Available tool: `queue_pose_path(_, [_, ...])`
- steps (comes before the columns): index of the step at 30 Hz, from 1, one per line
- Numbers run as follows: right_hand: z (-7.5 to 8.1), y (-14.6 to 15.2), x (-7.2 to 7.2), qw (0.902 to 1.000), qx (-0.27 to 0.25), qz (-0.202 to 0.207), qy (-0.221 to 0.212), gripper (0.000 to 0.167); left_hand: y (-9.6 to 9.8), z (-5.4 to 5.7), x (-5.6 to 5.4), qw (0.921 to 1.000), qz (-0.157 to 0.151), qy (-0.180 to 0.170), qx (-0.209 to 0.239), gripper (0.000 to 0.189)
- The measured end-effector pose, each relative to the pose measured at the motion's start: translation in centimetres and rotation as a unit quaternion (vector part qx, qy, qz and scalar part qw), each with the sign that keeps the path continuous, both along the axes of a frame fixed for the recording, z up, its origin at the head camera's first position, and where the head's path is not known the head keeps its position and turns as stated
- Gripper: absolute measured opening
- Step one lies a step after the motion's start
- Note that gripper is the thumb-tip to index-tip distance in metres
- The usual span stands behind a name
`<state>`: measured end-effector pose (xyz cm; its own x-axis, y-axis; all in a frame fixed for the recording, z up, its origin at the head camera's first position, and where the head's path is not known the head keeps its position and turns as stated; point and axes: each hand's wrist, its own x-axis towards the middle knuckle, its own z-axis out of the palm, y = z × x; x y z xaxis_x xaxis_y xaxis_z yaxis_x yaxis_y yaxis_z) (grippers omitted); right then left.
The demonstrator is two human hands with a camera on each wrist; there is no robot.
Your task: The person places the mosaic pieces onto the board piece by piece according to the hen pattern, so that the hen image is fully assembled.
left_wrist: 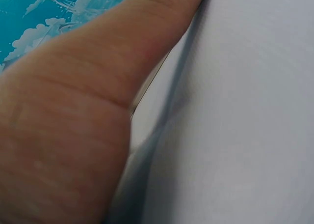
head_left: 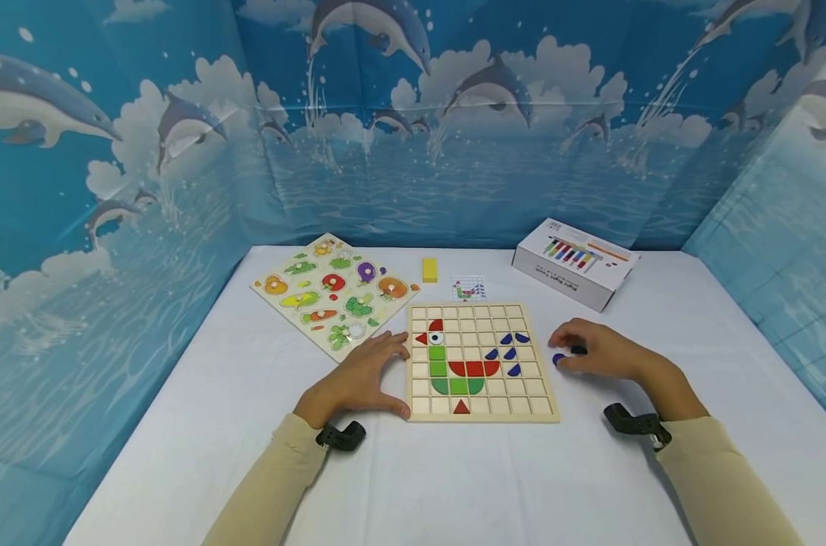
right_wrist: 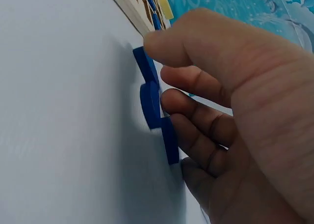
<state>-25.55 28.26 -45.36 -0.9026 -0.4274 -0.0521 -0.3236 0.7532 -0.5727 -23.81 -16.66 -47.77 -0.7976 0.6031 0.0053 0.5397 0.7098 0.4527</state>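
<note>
A wooden grid board (head_left: 553, 417) lies flat, with red, green and blue tiles forming a bird shape in its squares. My left hand (head_left: 361, 379) spans the board's left edge, fingers near the upper part and thumb by the lower corner. In the left wrist view the thumb (left_wrist: 122, 62) stretches along close to the white cloth. Right of the board, my right hand (head_left: 600, 350) pinches a blue tile (right_wrist: 145, 67) between thumb and index finger. Two more blue tiles, a middle one (right_wrist: 150, 106) and a lower one (right_wrist: 170, 141), sit under the curled fingers.
A small pattern card (head_left: 469, 288) and a yellow block (head_left: 429, 271) lie behind the board. A vegetable puzzle board (head_left: 303, 267) is at the back left, a white box (head_left: 563, 277) at the back right. Dolphin-printed curtains (head_left: 453, 174) surround the table.
</note>
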Motion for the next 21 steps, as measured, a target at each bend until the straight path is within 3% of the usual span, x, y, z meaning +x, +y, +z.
queue_pose_path(7, [-0.2, 0.7, 0.4, 0.9992, 0.018, -0.002, 0.035, 0.034, 0.1, 0.2, 0.0, 1.0000, 0.003, -0.003, 0.002, 0.092])
queue_pose_path(14, [0.0, 2.6, 0.8, 0.9992, 0.017, -0.036, -0.004, 0.028, 0.2, 0.1, 0.0, 1.0000, 0.001, -0.002, 0.001, 0.091])
queue_pose_path(21, [0.1, 3.4, 0.8, 0.9986, 0.013, -0.049, -0.014, 0.020, 0.1, 0.1, 0.2, 1.0000, 0.005, -0.002, -0.001, 0.092])
